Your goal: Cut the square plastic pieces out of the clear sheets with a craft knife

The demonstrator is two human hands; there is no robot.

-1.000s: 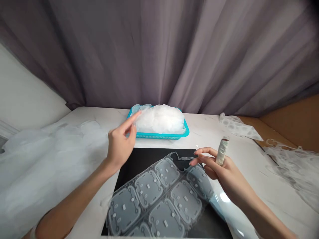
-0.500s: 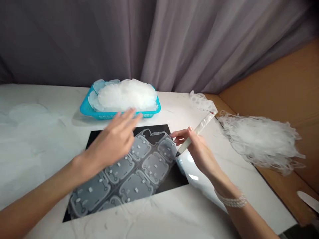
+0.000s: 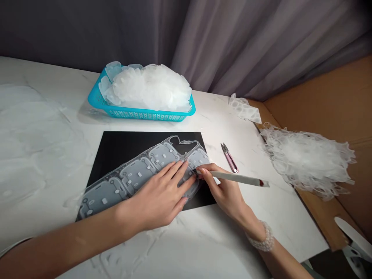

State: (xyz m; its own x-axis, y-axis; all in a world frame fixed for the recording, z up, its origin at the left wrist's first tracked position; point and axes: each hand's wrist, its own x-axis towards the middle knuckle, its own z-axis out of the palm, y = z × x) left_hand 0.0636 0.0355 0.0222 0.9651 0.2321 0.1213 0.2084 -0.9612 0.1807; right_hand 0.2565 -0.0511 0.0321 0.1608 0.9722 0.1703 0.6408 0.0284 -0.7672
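Observation:
A translucent moulded silicone-like sheet (image 3: 136,175) with rounded panels lies on a black mat (image 3: 116,149). My left hand (image 3: 162,195) rests flat on the sheet, fingers stretched out, covering some panels. My right hand (image 3: 222,190) grips a slim pen-shaped tool (image 3: 236,177) with a white wrapped handle. Its dark tip touches or nearly touches the sheet just beyond my left fingertips; I cannot tell whether it is a blade. At the sheet's far end is an open gap with a thin torn-looking rim.
Behind the mat stands a blue basket (image 3: 145,114) heaped with translucent pieces (image 3: 154,87). Pink-handled thread snips (image 3: 229,158) lie right of the mat. Further right are a tangled heap of thin offcuts (image 3: 310,159) and a perforated scrap (image 3: 245,109). Clear sheets (image 3: 31,143) spread at left.
My left hand has come down from near the basket onto the sheet. My right hand has lowered the tool, bringing its tip over the sheet. The snips have come into view.

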